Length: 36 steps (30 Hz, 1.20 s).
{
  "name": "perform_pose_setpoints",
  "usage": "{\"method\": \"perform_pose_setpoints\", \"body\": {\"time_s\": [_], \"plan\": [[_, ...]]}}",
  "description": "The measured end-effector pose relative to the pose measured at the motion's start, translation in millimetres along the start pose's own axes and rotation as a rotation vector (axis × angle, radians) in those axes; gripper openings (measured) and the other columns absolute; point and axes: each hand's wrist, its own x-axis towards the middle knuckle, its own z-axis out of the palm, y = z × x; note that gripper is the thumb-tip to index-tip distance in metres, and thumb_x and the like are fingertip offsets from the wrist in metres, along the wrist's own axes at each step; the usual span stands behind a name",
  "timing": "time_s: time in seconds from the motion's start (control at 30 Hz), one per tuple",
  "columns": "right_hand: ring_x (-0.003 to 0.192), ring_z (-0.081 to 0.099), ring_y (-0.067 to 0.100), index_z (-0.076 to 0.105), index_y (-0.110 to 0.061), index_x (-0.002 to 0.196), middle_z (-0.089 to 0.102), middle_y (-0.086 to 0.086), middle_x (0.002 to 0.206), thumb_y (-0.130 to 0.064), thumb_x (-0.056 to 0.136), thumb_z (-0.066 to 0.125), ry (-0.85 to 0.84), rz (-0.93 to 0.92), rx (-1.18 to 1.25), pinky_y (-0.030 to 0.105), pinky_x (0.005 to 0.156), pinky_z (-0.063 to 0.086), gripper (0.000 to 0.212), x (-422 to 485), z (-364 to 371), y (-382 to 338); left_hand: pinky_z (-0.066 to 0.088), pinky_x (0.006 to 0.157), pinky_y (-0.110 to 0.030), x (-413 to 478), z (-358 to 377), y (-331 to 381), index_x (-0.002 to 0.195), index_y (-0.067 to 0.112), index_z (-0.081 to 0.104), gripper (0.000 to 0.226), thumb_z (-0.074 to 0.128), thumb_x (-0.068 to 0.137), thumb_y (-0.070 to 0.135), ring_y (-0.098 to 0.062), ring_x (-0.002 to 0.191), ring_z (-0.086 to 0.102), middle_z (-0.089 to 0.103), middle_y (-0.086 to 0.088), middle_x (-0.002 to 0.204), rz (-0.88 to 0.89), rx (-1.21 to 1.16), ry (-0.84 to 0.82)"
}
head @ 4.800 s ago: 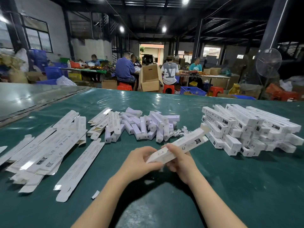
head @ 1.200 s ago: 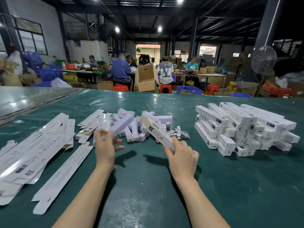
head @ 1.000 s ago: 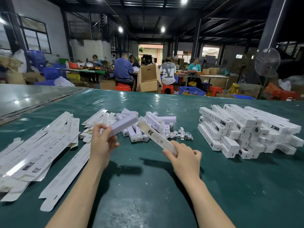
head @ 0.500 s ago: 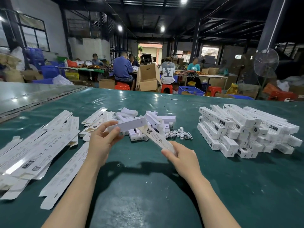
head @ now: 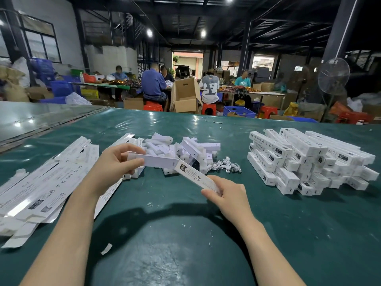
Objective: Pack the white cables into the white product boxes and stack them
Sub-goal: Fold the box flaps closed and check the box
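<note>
Carton (head: 156, 161), one, plain white, gripped in left hand (head: 115, 164), printed box (head: 195, 176), one, pinched in right hand (head: 226, 195)

'ce' and 'rohs' stand on the flat cartons (head: 44, 185) at left and on the stacked boxes (head: 305, 159) at right. print on the box (head: 196, 176) in the right hand (head: 228, 196) is too small to read.

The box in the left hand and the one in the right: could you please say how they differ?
The left hand holds a plain box lying almost level; the right hand holds a printed box slanting away leftward. The plain box shows no print; the printed box shows logos and text. Both are white, long and narrow.
</note>
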Motion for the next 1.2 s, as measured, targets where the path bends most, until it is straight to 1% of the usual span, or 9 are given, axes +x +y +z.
{"method": "perform_pose_setpoints", "body": {"time_s": [0.27,0.37,0.47,0.57,0.67,0.8,0.97,1.07,1.2], "plan": [[0.095,0.044,0.009,0.049,-0.044,0.122,0.046,-0.018,0.088,-0.049,0.086,0.054,-0.046,-0.082,-0.267,0.029,0.081,0.015,0.037,-2,6,1,0.04,0.044,-0.013,-4,-16,20,0.079,0.015,0.069,0.015,0.066,0.08,0.0,-0.006,0.045,0.047,0.062,0.002,0.055,-0.089,0.112,-0.19],[0.09,0.046,0.009,0.053,-0.043,0.12,0.052,-0.016,0.086,-0.045,0.085,0.057,-0.005,-0.054,-0.106,0.028,0.082,0.018,0.035,-2,5,0,0.041,0.046,-0.016,-2,-11,14,0.087,0.018,0.06,0.015,0.064,0.082,0.004,-0.008,0.045,0.047,0.061,0.004,0.056,-0.061,0.048,-0.079],[0.084,0.052,0.011,0.057,-0.04,0.115,0.062,-0.009,0.091,-0.043,0.082,0.057,0.024,-0.03,0.157,0.032,0.085,0.036,0.033,0,6,-2,0.045,0.05,-0.02,1,4,6,0.088,0.023,0.045,0.026,0.063,0.083,0.004,-0.01,0.046,0.048,0.062,0.001,0.063,-0.073,-0.206,0.09],[0.089,0.056,0.014,0.056,-0.038,0.12,0.064,-0.006,0.097,-0.037,0.085,0.061,0.035,-0.005,0.172,0.031,0.079,0.043,0.035,-2,7,-2,0.04,0.056,-0.027,4,21,2,0.084,0.024,0.043,0.028,0.065,0.083,0.007,-0.015,0.052,0.043,0.058,-0.001,0.065,-0.033,-0.138,0.133],[0.087,0.056,0.014,0.057,-0.041,0.115,0.063,-0.006,0.092,-0.033,0.085,0.063,0.054,-0.011,0.155,0.033,0.078,0.044,0.031,-3,2,1,0.031,0.052,-0.028,4,14,8,0.077,0.023,0.05,0.023,0.068,0.081,0.009,-0.016,0.05,0.036,0.054,-0.001,0.06,-0.032,-0.052,0.009],[0.088,0.051,0.02,0.058,-0.029,0.122,0.05,-0.005,0.089,-0.042,0.085,0.06,-0.02,-0.129,-0.053,0.031,0.077,0.04,0.039,-3,5,-7,0.03,0.049,-0.026,-2,-13,21,0.073,0.028,0.057,0.024,0.078,0.068,0.019,-0.017,0.052,0.037,0.061,-0.001,0.059,-0.04,0.139,-0.138],[0.088,0.051,0.017,0.055,-0.027,0.124,0.045,-0.011,0.086,-0.039,0.087,0.059,0.006,-0.093,-0.009,0.028,0.074,0.037,0.04,-4,7,-13,0.033,0.05,-0.025,-2,20,21,0.084,0.025,0.049,0.029,0.072,0.076,0.011,-0.018,0.056,0.043,0.063,-0.022,0.075,0.001,0.091,-0.024],[0.08,0.047,0.011,0.054,-0.027,0.126,0.045,-0.013,0.085,-0.041,0.088,0.057,0.052,-0.031,0.059,0.025,0.069,0.035,0.041,-5,9,-15,0.037,0.049,-0.014,0,48,18,0.083,0.027,0.044,0.029,0.069,0.08,0.013,-0.008,0.056,0.049,0.063,0.0,0.073,0.048,-0.052,0.138],[0.083,0.049,0.013,0.054,-0.025,0.126,0.048,-0.009,0.091,-0.035,0.087,0.059,0.118,-0.001,0.064,0.029,0.073,0.039,0.041,-7,13,-21,0.04,0.072,-0.007,-4,82,15,0.076,0.024,0.056,0.016,0.053,0.092,0.024,-0.011,0.084,0.053,0.059,0.001,0.093,0.084,0.037,0.074]]}}
